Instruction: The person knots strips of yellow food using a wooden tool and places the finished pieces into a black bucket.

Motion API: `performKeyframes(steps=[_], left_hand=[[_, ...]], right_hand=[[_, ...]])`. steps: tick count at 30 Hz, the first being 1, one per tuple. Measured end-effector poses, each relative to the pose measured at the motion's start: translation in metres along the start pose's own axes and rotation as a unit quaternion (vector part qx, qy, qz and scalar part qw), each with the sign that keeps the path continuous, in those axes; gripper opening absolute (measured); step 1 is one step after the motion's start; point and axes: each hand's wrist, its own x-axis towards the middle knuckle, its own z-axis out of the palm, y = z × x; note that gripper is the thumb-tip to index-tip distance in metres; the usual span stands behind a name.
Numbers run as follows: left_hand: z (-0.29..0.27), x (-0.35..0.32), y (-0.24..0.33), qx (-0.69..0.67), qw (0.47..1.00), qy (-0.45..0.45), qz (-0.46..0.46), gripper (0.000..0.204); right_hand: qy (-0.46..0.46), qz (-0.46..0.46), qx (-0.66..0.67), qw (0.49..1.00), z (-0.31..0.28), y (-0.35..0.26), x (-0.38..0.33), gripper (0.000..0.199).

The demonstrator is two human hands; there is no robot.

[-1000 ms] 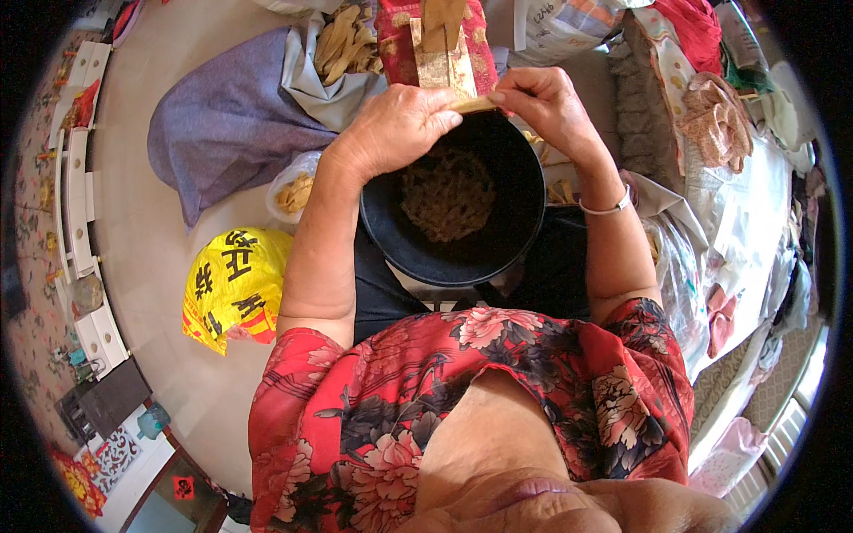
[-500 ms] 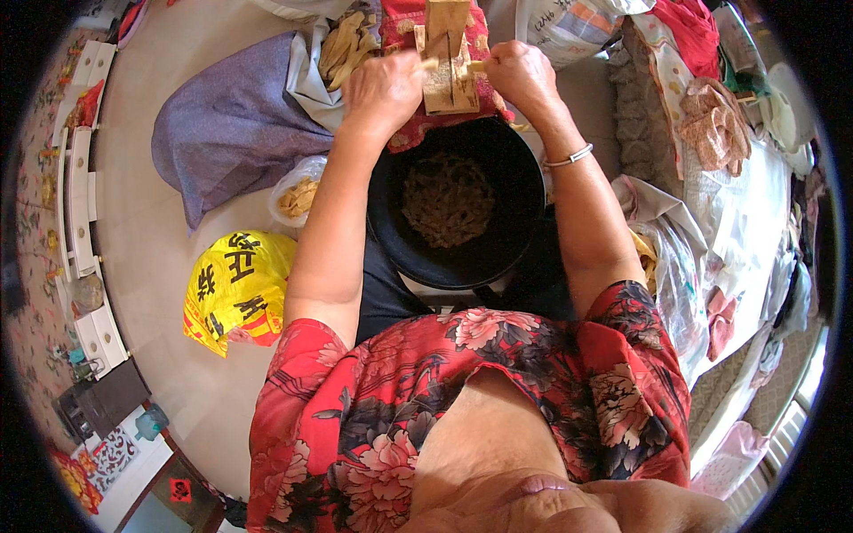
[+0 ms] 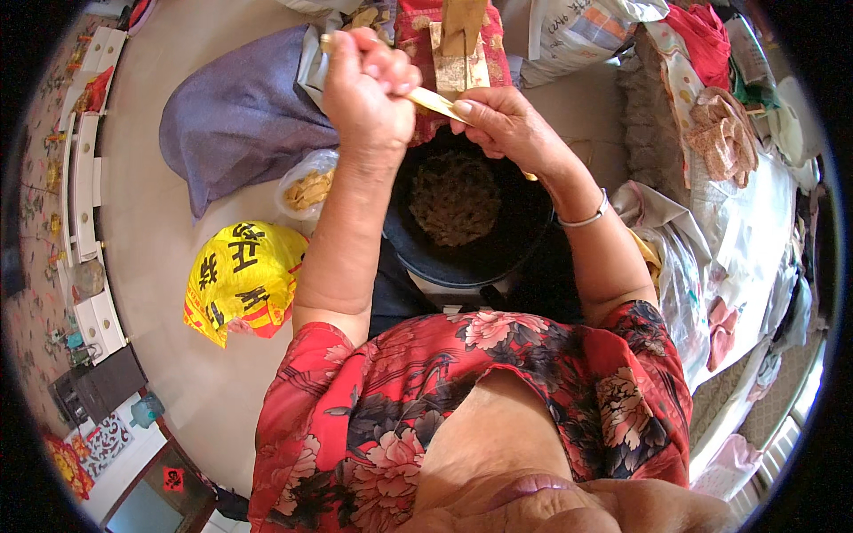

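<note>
A pale yellow flat strip (image 3: 434, 101) stretches between my two hands above the near end of a wooden block device (image 3: 460, 40). My left hand (image 3: 369, 98) is closed round the strip, which also pokes out past its far left side. The fingers and thumb of my right hand (image 3: 505, 129) pinch the strip, and a yellow end shows below by the wrist. Under the hands stands a black round basin (image 3: 526, 213), with small dark pieces (image 3: 453, 200) lying in its bottom. A red patterned cloth (image 3: 416, 35) lies beneath the wooden device.
On the floor to the left are a yellow plastic bag (image 3: 244, 280), a clear bag of yellowish pieces (image 3: 309, 188) and a blue-grey cloth (image 3: 240, 115). A white printed sack (image 3: 569, 40) stands at the far right. Clothes and plastic sheeting (image 3: 746, 240) pile up along the right.
Both hands have come away from the wooden device toward me. The left hand has turned and risen; the strip now shows stretched between the hands.
</note>
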Motion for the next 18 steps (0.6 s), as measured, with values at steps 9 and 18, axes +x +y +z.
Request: performKeyframes(steps=[9,18], left_hand=[[0.007,-0.028,-0.030,0.560,0.721,-0.255,0.318,0.035],[0.000,-0.021,-0.024,0.604,0.765,-0.178,0.136,0.012]], right_hand=[[0.219,-0.285,-0.268,0.894,0.013,0.004,-0.008,0.018],[0.081,0.006,0.290,0.954,0.005,-0.006,-0.013,0.019]])
